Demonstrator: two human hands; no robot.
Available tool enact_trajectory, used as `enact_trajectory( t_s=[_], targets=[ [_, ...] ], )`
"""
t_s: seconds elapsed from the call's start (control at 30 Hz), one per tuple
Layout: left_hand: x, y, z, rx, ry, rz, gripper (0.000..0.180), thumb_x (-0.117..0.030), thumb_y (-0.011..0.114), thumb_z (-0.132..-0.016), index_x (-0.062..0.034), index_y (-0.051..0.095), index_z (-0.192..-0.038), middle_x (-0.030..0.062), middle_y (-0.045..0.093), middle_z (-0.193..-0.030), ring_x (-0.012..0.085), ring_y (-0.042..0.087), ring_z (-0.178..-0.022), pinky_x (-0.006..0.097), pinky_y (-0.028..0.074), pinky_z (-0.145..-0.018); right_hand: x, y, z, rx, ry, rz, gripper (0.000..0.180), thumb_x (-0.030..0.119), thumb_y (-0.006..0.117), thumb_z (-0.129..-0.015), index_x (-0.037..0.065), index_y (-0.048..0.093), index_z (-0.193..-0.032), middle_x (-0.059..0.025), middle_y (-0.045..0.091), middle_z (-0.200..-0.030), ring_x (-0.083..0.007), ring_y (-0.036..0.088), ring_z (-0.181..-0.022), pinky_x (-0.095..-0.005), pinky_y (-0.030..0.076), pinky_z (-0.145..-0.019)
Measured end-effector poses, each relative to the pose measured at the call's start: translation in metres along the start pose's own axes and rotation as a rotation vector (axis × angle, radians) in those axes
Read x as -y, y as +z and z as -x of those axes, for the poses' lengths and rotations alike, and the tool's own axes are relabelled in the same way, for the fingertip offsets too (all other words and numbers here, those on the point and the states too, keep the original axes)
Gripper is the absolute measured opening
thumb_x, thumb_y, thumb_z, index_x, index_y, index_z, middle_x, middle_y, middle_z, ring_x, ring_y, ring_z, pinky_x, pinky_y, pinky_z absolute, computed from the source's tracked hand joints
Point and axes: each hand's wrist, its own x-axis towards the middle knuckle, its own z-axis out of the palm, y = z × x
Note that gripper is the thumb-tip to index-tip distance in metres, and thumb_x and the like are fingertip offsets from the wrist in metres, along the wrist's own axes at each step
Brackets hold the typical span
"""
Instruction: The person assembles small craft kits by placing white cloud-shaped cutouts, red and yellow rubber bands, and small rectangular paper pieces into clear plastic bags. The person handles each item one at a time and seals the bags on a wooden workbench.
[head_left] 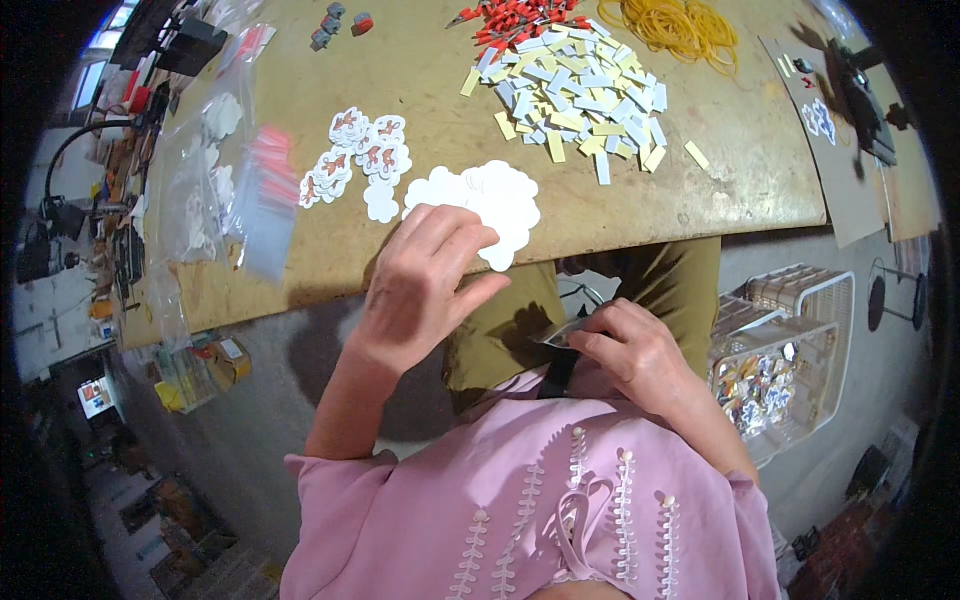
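upper-centre white cards (508, 205) are best lifted singly by the left hand (422, 268), fingers parted, seemingly empty; film (560, 336) is pinched by the right hand (637, 345).

The cutouts (510, 200) lay on the table (760, 190), under the fingers of the left hand (415, 280). Beyond that grip, slightly left, lay the prints (383, 158); farther left, the bags (265, 205). Beyond it to the right lay the strips (575, 95), the bands (690, 35) behind them. The right hand (635, 345) was over the lap, nearer the body. Right of it, the basket (815, 405) held pieces (760, 385).
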Motion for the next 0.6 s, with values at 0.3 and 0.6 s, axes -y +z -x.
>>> enact_trajectory(
  t_s=[0.3,0.6],
  targets=[
    [0.004,0.006,0.001,-0.066,0.032,-0.042,0.025,0.000,0.082,-0.077,-0.0059,0.074,-0.100,0.0098,0.071,-0.095,0.0301,0.070,-0.087,0.039,0.057,-0.075,-0.001,0.004,-0.004,-0.063,0.001,0.020,0.026,0.008,0.066,-0.078,0.004,0.071,-0.104,-0.0092,0.063,-0.096,-0.0286,0.064,-0.091,-0.0393,0.054,-0.082],
    [0.001,0.019,0.008,-0.271,0.024,-0.250,0.015,-0.003,0.077,-0.080,-0.0099,0.072,-0.093,0.0033,0.071,-0.096,0.0236,0.070,-0.087,0.034,0.057,-0.073,0.004,0.002,-0.009,-0.177,-0.010,0.070,0.023,0.006,0.067,-0.079,0.003,0.068,-0.101,-0.0106,0.063,-0.103,-0.0293,0.064,-0.100,-0.0404,0.053,-0.085]
  ],
)
